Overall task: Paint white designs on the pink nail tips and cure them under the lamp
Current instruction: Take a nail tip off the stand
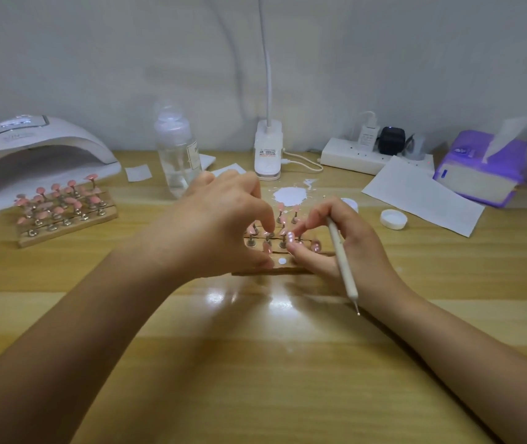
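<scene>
Both hands over the near wooden holder [287, 270], mid-desk [255, 363], its stands carrying pink nail tips [280, 206]. Left hand [220, 225] fingers curled down onto a stand, apparently pinching it. Right hand [332, 241] fingers pinch a tip with white dots [290, 236]; dotting pen [340, 254] parked in the same hand, point aimed away from the holder. White paint puddle [290, 196] just behind holder. Second holder of tips [63, 213] sits far left of it, at mouth of curing lamp [31, 155]. Step judged: seating or repositioning a painted tip, not painting. Next likely needs pen turned back, tip reloaded from puddle
</scene>
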Tool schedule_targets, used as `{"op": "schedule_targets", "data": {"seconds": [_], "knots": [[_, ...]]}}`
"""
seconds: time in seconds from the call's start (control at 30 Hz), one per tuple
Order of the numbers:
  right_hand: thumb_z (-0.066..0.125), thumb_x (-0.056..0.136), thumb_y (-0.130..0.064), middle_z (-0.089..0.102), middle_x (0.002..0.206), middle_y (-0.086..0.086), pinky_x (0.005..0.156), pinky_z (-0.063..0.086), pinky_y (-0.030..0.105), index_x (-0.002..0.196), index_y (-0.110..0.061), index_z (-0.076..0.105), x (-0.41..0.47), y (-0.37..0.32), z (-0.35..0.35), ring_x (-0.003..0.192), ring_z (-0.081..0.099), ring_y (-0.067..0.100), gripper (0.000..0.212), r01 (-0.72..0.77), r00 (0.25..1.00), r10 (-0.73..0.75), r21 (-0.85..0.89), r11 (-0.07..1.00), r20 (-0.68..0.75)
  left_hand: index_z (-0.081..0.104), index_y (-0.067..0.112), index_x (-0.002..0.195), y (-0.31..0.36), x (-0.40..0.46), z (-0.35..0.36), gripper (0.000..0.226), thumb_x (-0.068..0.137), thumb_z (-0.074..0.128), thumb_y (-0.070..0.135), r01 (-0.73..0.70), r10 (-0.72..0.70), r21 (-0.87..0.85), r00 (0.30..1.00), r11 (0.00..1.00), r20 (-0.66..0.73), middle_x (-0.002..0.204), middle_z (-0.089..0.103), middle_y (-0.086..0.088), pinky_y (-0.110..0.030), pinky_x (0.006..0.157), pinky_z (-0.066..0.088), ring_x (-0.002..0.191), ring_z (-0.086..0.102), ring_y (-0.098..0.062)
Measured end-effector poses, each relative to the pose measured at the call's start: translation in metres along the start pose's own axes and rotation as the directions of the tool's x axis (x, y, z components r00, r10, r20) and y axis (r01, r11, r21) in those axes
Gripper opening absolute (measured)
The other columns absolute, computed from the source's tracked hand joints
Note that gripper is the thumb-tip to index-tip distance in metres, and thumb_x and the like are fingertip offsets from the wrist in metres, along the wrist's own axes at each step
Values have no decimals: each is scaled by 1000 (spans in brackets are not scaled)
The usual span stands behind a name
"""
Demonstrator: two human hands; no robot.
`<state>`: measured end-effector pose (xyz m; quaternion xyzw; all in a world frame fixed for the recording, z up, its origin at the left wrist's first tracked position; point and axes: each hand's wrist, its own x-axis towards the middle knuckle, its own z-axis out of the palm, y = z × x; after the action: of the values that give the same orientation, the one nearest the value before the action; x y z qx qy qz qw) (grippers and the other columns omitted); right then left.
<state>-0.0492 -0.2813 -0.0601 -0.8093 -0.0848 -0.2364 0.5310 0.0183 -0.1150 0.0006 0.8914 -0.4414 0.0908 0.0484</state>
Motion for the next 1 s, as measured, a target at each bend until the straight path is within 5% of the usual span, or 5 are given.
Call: {"op": "schedule_targets", "data": {"seconds": [0.27, 0.43, 0.63, 0.8, 1.0], "knots": [[78, 70, -11, 65, 83, 3, 79, 46, 51, 76, -31, 49, -1, -2, 2, 86, 58, 28, 36, 61, 998, -58, -112, 992, 32, 59, 38, 105, 4, 1, 11, 39, 71, 60, 58, 11, -14, 92, 999, 996, 32, 91, 29, 14, -21, 73, 8, 81, 13, 0], [81, 67, -13, 55, 79, -16, 81, 45, 43, 81, -10, 62, 0, -2, 4, 85, 54, 18, 23, 85, 996, -78, -228, 970, 39, 58, 38, 107, 9, 2, 13, 36, 75, 60, 56, 1, -8, 150, 999, 989, 46, 92, 28, 13, -21, 72, 6, 91, 23, -3], [81, 66, -13, 59, 81, -10, 84, 42, 40, 82, -12, 62, -1, -2, 1, 85, 52, 16, 25, 83, 996, -74, -256, 963, 44, 60, 36, 103, 11, 2, 17, 28, 81, 56, 52, -11, 3, 165, 999, 986, 48, 88, 25, 12, -22, 71, 6, 86, 18, -4], [74, 69, -10, 63, 85, 0, 75, 50, 36, 78, -29, 50, -2, -3, 1, 79, 55, 12, 32, 3, 1000, -4, -79, 997, -9, 59, 37, 94, 11, 2, 19, 15, 83, 59, 46, -24, 18, 169, 999, 985, 36, 86, 22, 12, -21, 71, 7, 85, 16, -2], [54, 72, -14, 56, 75, 25, 51, 45, 19, 76, -20, 47, -1, -5, -3, 54, 50, 6, 10, -115, 965, 153, 178, 977, -215, 48, 36, 82, 15, 2, 19, 7, 87, 53, 34, -58, 57, 161, 998, 985, 8, 90, 27, 13, -21, 74, 9, 96, 33, -7]]}}
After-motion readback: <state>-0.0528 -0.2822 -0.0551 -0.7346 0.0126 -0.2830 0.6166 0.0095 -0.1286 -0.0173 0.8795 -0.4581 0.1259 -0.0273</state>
